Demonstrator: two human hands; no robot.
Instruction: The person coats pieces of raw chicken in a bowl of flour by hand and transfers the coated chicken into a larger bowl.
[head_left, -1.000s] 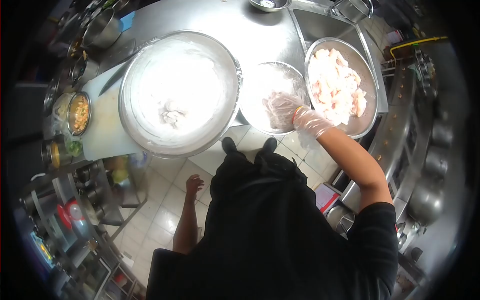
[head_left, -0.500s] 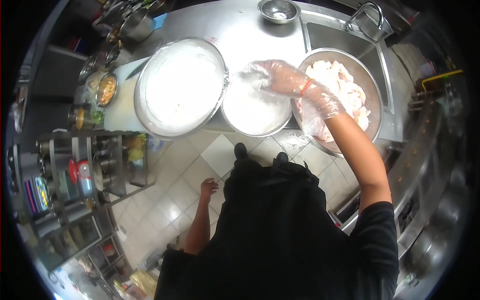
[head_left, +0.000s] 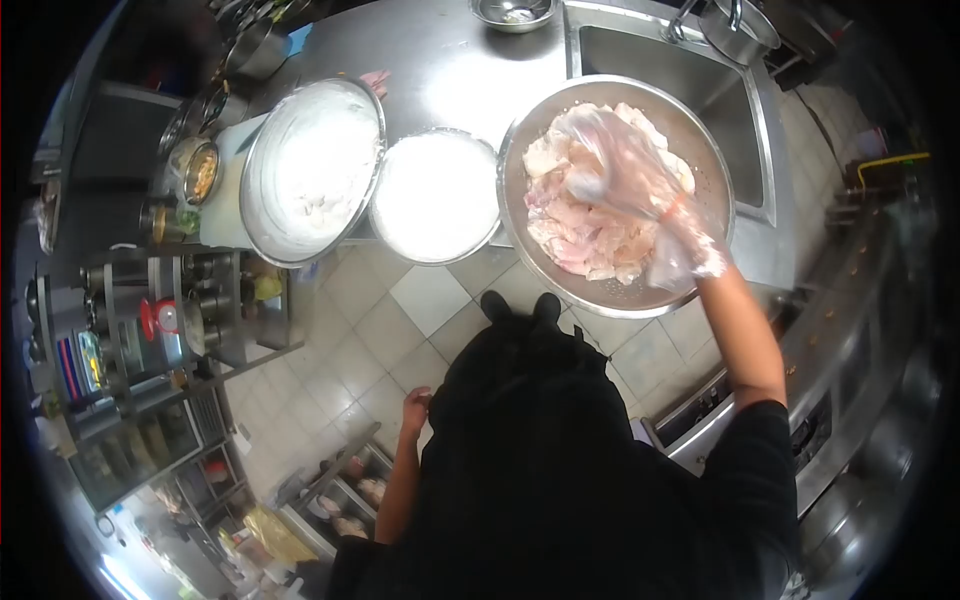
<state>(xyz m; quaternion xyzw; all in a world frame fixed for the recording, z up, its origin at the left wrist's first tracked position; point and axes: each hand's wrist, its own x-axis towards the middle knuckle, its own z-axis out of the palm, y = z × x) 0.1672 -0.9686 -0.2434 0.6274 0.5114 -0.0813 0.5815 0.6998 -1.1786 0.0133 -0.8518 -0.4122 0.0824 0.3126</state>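
Observation:
My right hand (head_left: 625, 170), in a clear plastic glove with a red band at the wrist, is over and touching raw chicken pieces (head_left: 570, 235). Its fingers are blurred, so their grip cannot be made out. The chicken lies in a wide metal colander (head_left: 712, 205) with small holes. Left of that stands a round bowl of white powder (head_left: 435, 195). A larger metal bowl (head_left: 255, 215), coated in white powder with some lumps inside, sits further left. Bare and away from the counter, my left hand (head_left: 416, 408) hangs beside my body, fingers loosely bent and holding nothing.
A sink (head_left: 690, 75) lies behind the colander, with a metal pot (head_left: 738, 35) at its far corner. A small metal bowl (head_left: 515, 12) stands at the counter's back. On the left are a cutting board (head_left: 222, 212) and a small bowl of orange-brown food (head_left: 202, 172).
My right hand has moved from above the powder bowl to the chicken in the colander. The view has shifted right. My left hand still hangs low, its fingers a little more bent.

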